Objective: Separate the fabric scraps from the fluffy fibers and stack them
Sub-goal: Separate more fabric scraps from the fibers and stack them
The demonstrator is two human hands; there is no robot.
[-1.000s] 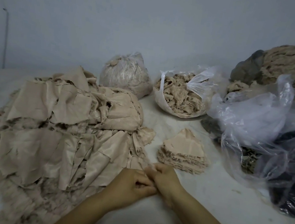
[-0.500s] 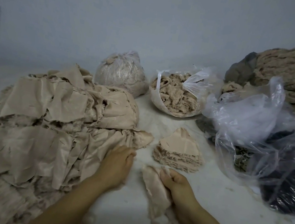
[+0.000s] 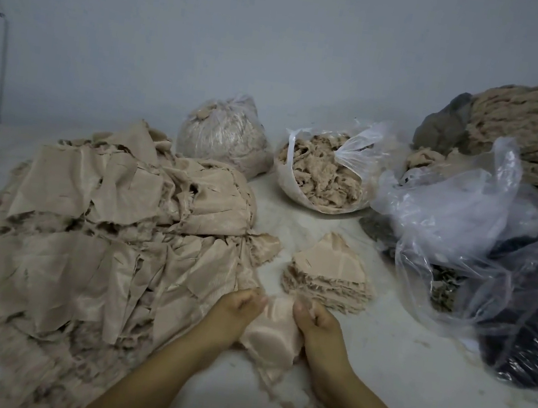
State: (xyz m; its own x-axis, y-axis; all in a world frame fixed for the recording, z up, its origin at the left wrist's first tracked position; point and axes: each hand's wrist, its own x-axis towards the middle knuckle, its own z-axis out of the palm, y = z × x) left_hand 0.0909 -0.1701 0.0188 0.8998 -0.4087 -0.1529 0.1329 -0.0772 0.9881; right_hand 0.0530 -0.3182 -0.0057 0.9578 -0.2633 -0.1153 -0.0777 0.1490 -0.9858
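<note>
A single beige fabric scrap (image 3: 271, 339) was stretched between two hands just above the pale work surface (image 3: 392, 376), the left hand (image 3: 235, 313) and the right hand (image 3: 316, 328) each pinching an upper edge with curled fingers. Fuzzy fiber clung along the scrap's lower edge and trailed toward the viewer. Just beyond the hands sat the small stack of cleaned scraps (image 3: 328, 274), with the large heap of unsorted fabric and fluff (image 3: 110, 243) spread to the left. Farther back stood an open bag of pulled fibers (image 3: 323, 177) and a tied bag (image 3: 226, 132), and crumpled clear plastic bags (image 3: 463, 238) crowded the right side.

The risks looked modest but real: thin, frayed cloth pulled taut could tear if tugged unevenly, and fluff left on the hem would foul the neat stack. The stack already leaned in loose layers, so a careless drop might slide it apart. Loose fibers scattered on the surface could also cling again to a clean piece.
</note>
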